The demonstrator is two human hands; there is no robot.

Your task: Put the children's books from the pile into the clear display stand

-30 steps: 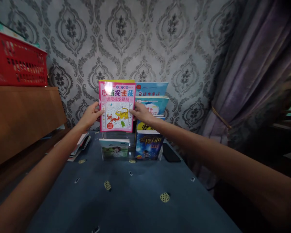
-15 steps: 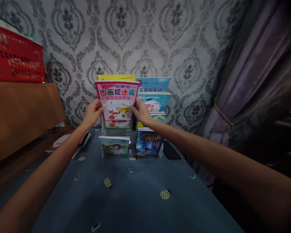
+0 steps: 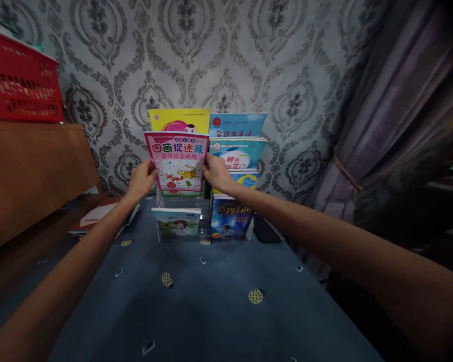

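A pink children's book [image 3: 178, 161] with a cat and fox on its cover is held upright, slightly tilted, by its two side edges. My left hand [image 3: 142, 179] pinches the left edge, and my right hand [image 3: 218, 173] grips the right edge. Behind it rises a yellow book [image 3: 179, 119], partly covered. The pink book is at a clear tiered book rack [image 3: 173, 202]; whether it rests on the rack is hidden. On the lowest left tier stands a pale green book [image 3: 177, 223]. The right column carries a light blue book [image 3: 237, 124], a teal book [image 3: 251, 151] and a dark blue book [image 3: 230, 218].
A black phone [image 3: 266, 230] lies right of the rack on the blue patterned tablecloth [image 3: 207, 306]. Some books [image 3: 98, 213] lie at the left. A red basket [image 3: 22, 80] stands on a wooden cabinet [image 3: 38, 171]. A purple curtain [image 3: 362, 141] hangs at the right.
The pink book has gone down and slightly left, now tilted, showing more of the yellow book behind. Both hands stay on its edges. The view has shifted slightly.
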